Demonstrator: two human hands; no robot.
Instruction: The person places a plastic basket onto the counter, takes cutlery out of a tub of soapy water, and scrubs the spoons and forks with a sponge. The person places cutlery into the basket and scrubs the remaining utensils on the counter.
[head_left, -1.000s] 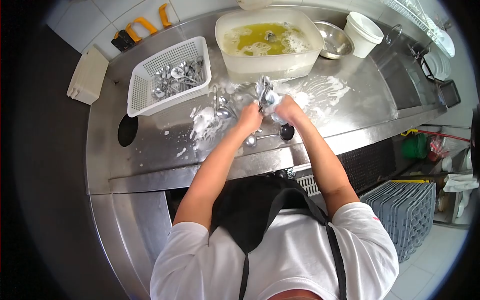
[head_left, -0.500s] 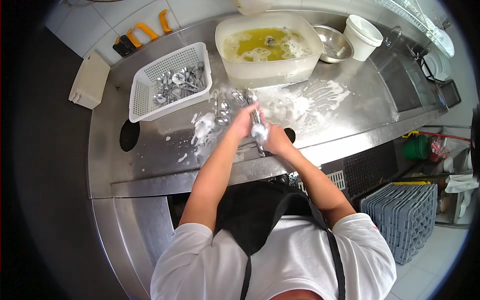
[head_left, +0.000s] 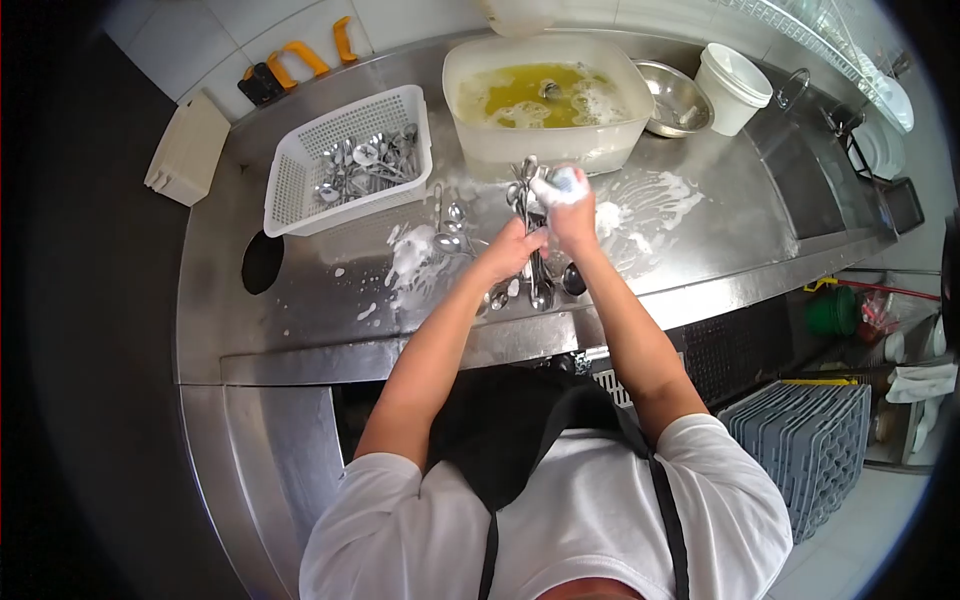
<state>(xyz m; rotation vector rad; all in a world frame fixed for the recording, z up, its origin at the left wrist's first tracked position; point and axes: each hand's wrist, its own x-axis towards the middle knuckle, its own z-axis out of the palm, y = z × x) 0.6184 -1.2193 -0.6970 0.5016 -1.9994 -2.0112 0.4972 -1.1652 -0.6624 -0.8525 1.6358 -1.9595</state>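
1. Cutlery bundle (head_left: pixel 530 200), spoons among it, stands out over the surface (head_left: pixel 330 325), just in front of the tub (head_left: pixel 545 150), heads fanning towards that tub!
2. Left hand (head_left: pixel 512 248) clamps round the middle of the bunch; right hand (head_left: pixel 572 220) is close beside it, closed on a foamy scrubber (head_left: pixel 562 188) at the upper end. Whether the hands touch, I can't tell.
3. Step in hand? Looks like soapy scrubbing, foam worked along the metal. The next stroke calls for a firm left grip, the scrubber pressed along the pieces, and a slight spread so foam gets between them. Slippery stuff; one could slide out!
4. Below the grip, more cutlery ends (head_left: pixel 541 292) point towards the front edge. Loose spoons (head_left: pixel 450 243) lie off to the left, beside a splash of suds (head_left: pixel 408 255).
5. Farther out, a white perforated basket (head_left: pixel 345 214) holds a jumbled heap of cutlery (head_left: pixel 365 155); the tub carries yellowish, frothy liquid. Beyond it sit a metal bowl (head_left: pixel 690 124) and a white bucket (head_left: pixel 733 92).
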